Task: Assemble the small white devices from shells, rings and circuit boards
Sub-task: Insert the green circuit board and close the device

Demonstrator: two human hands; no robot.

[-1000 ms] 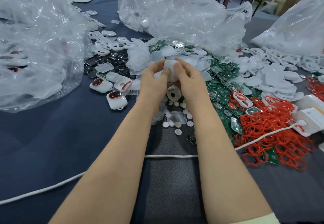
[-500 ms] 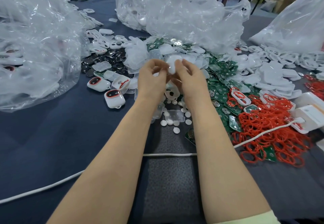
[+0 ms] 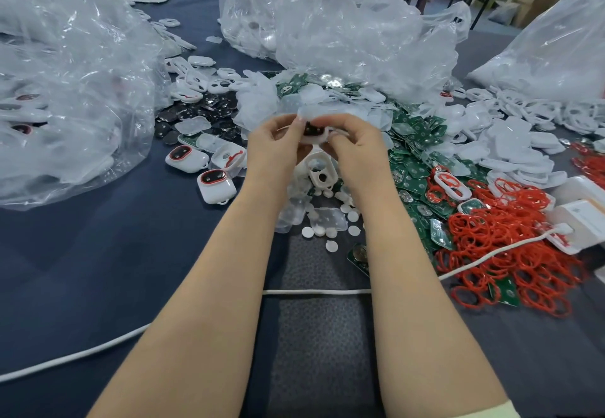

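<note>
Pinching a small white device [image 3: 312, 134] (dark window up), the curled fingers [image 3: 294, 128] of left hand [image 3: 273, 152] and right hand [image 3: 358, 152].

L hand [image 3: 275, 151] & R hand [image 3: 358, 152] close together, forearms outstretched, both pinching one white device [image 3: 315, 134].

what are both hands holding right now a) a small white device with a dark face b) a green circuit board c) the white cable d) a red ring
A: the left hand and right hand pinch a small white device with a dark face, while the red rings, green circuit boards and white cable lie on the table.
</note>
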